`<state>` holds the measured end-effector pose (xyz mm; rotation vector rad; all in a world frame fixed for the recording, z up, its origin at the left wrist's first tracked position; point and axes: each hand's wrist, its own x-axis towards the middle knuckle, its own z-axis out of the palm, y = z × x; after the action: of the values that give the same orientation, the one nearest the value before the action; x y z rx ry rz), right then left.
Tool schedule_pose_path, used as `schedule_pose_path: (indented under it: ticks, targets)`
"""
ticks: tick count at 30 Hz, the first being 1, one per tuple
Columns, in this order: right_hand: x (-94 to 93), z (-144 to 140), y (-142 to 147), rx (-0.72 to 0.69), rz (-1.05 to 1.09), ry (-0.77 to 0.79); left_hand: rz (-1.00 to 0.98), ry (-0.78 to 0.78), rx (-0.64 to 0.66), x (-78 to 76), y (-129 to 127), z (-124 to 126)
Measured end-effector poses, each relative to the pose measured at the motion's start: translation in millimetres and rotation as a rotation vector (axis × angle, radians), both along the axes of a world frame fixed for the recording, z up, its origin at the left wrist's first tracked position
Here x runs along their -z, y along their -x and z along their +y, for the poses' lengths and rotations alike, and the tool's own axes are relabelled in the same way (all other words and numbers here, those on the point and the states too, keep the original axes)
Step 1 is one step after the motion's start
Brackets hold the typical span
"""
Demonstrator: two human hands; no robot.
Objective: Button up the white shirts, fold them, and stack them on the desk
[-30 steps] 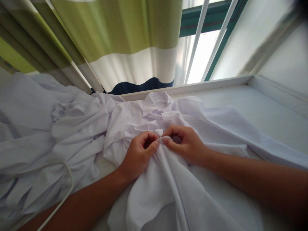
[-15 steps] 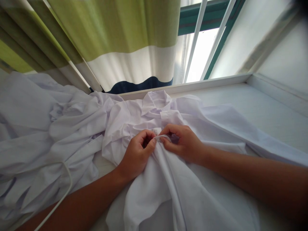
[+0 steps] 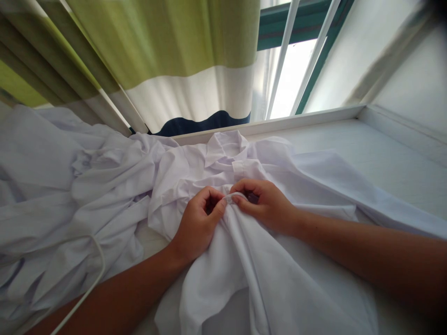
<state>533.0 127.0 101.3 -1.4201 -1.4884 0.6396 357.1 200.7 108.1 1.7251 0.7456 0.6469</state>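
Fingers of left hand (image 3: 197, 223) and right hand (image 3: 267, 204): closed, pinching one folded edge of white shirt (image 3: 244, 260) between them. Shirt: crumpled, spread on white surface (image 3: 384, 163). Beyond: striped curtain (image 3: 174, 60), window bars.

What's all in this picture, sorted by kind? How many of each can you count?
Hands: 2, the left hand and the right hand, both pinching the front edge of the white shirt
White shirts: 1 clearly, plus a rumpled white heap I cannot separate
Striped curtains: 1
White cords: 1
Total: 6
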Motion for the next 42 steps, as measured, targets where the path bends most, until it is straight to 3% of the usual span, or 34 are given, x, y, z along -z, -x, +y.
schedule_pose_path:
  ticks: [9,16,28,30,34,37,42]
  targets:
    - [0.5,4,-6,-0.11,0.164,0.041,-0.018,0.03,-0.006,0.6,0,0]
    - [1.8,8,-13,-0.299,0.411,0.195,0.01,0.02,0.0,4.0,0,5]
    - [2.9,14,-22,-0.499,0.438,0.203,0.05,-0.033,0.045,5.8,1,5]
    - [2.5,15,-25,-0.529,0.384,0.203,0.1,-0.061,0.095,2.8,0,5]
    - [-1.8,14,-25,-0.551,0.018,0.187,0.271,-0.267,0.244,-3.6,0,1]
    - [-4.4,10,-21,-0.503,-0.16,0.163,0.331,-0.407,0.241,-3.5,0,-4]
    - [-5.4,6,-14,-0.458,-0.256,0.103,0.424,-0.513,0.207,-10.8,1,-10]
